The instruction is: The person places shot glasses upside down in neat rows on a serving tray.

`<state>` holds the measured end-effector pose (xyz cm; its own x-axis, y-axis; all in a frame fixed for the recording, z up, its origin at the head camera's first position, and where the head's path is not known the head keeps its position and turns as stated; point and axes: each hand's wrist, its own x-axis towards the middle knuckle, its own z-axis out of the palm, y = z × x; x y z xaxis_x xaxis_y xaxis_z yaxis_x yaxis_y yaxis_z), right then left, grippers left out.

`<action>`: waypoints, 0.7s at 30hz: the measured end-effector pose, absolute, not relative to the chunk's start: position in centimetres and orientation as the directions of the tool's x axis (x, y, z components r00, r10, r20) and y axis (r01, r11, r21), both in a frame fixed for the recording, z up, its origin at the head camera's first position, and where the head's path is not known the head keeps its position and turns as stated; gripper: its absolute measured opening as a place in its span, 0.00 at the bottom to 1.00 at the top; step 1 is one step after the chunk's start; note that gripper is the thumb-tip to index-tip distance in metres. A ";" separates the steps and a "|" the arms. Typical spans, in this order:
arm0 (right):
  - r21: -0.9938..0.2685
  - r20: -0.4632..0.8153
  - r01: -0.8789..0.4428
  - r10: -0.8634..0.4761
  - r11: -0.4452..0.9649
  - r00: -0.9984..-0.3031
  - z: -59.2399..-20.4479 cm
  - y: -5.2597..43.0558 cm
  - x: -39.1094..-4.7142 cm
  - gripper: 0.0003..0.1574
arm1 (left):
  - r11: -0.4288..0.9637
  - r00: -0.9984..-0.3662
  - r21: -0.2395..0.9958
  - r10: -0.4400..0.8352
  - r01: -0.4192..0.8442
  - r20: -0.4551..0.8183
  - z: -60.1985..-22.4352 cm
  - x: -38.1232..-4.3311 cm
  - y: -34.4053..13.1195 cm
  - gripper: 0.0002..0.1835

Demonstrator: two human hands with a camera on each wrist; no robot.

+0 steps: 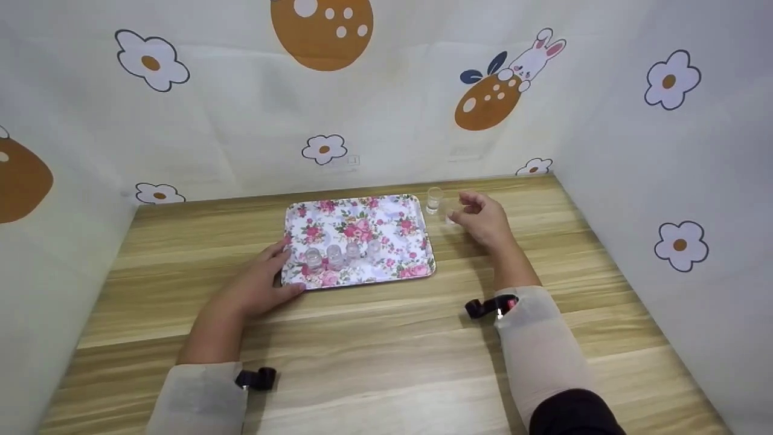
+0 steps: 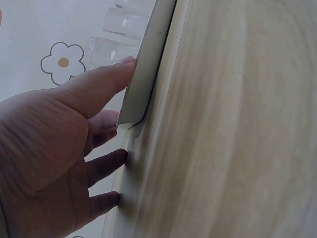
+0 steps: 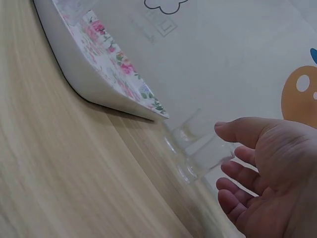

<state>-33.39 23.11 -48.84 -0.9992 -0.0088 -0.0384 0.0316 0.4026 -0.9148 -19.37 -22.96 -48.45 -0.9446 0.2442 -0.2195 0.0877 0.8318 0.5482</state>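
Observation:
A tray (image 1: 386, 232) with a flower print lies on the wooden table, bearing a row of several small clear glasses (image 1: 334, 257) along its near side. At its near left corner is my left hand (image 1: 266, 279). The thumb touches the tray's near rim, and the other fingers spread along the left side, some reaching the table (image 2: 213, 124). Beyond the tray's far right corner stands one small clear glass (image 1: 433, 202). A second clear glass (image 3: 207, 154) is beside it, next to the parted thumb and fingers of my right hand (image 1: 483, 222); whether they touch it I cannot tell.
Pale cloth walls (image 1: 229, 121) printed with flowers, oranges and a rabbit enclose the table at the back and sides. Small black devices (image 1: 490, 307) are fixed at both wrists. Wood surface shows in front of the tray.

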 end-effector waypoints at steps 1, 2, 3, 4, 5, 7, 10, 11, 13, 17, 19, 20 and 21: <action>-0.912 -0.047 0.038 -0.012 0.408 -0.999 -49.0 23.1 -33.4 0.41 | 0.832 -0.945 0.547 0.244 0.089 -0.219 -48.5 -19.4 -23.0 0.50; -0.910 -0.056 0.046 -0.014 0.412 -0.998 -49.1 23.2 -33.4 0.42 | 0.831 -0.945 0.549 0.245 0.089 -0.218 -48.4 -19.4 -23.0 0.50; -0.905 -0.063 0.051 -0.015 0.423 -0.998 -49.1 23.2 -33.4 0.42 | 0.830 -0.945 0.550 0.246 0.090 -0.217 -48.4 -19.4 -23.0 0.49; -0.897 -0.070 0.055 -0.017 0.438 -0.997 -49.2 23.2 -33.5 0.42 | 0.829 -0.945 0.552 0.247 0.091 -0.216 -48.4 -19.4 -23.0 0.49; -0.890 -0.077 0.059 -0.020 0.453 -0.997 -49.3 23.1 -33.5 0.42 | 0.828 -0.945 0.552 0.248 0.092 -0.215 -48.4 -19.4 -23.0 0.49; -0.870 -0.090 0.065 -0.029 0.490 -0.995 -49.4 23.1 -33.5 0.40 | 0.826 -0.945 0.555 0.250 0.094 -0.211 -48.4 -19.4 -23.0 0.49; -0.836 -0.103 0.064 -0.041 0.545 -0.994 -49.5 22.9 -33.5 0.37 | 0.825 -0.945 0.557 0.251 0.097 -0.208 -48.4 -19.3 -23.0 0.49; -0.828 -0.108 0.065 -0.045 0.557 -0.993 -49.5 22.9 -33.5 0.35 | 0.825 -0.946 0.556 0.251 0.098 -0.207 -48.4 -19.3 -23.0 0.49; -0.805 -0.114 0.062 -0.050 0.591 -0.992 -49.6 22.8 -33.4 0.33 | 0.826 -0.946 0.554 0.255 0.105 -0.201 -48.3 -19.3 -23.0 0.49; -0.773 -0.104 0.042 -0.062 0.633 -0.993 -49.7 22.6 -33.3 0.30 | 0.826 -0.947 0.551 0.262 0.121 -0.185 -48.3 -19.2 -23.0 0.49; -0.764 -0.097 0.034 -0.063 0.645 -0.993 -49.8 22.5 -33.4 0.30 | 0.824 -0.947 0.552 0.265 0.126 -0.179 -48.4 -19.1 -23.0 0.49; -0.762 -0.094 0.033 -0.061 0.647 -0.994 -49.8 22.5 -33.4 0.29 | 0.824 -0.948 0.554 0.263 0.122 -0.182 -48.4 -19.1 -23.0 0.49; -0.761 -0.093 0.033 -0.058 0.648 -0.994 -49.9 22.5 -33.4 0.29 | 0.824 -0.948 0.554 0.262 0.121 -0.183 -48.4 -19.2 -23.0 0.49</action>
<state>-33.39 22.46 -49.86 -0.9940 -0.0577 -0.0925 0.0333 0.6475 -0.7613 -19.15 -22.96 -48.37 -0.9476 0.2617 -0.1830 0.1205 0.8238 0.5538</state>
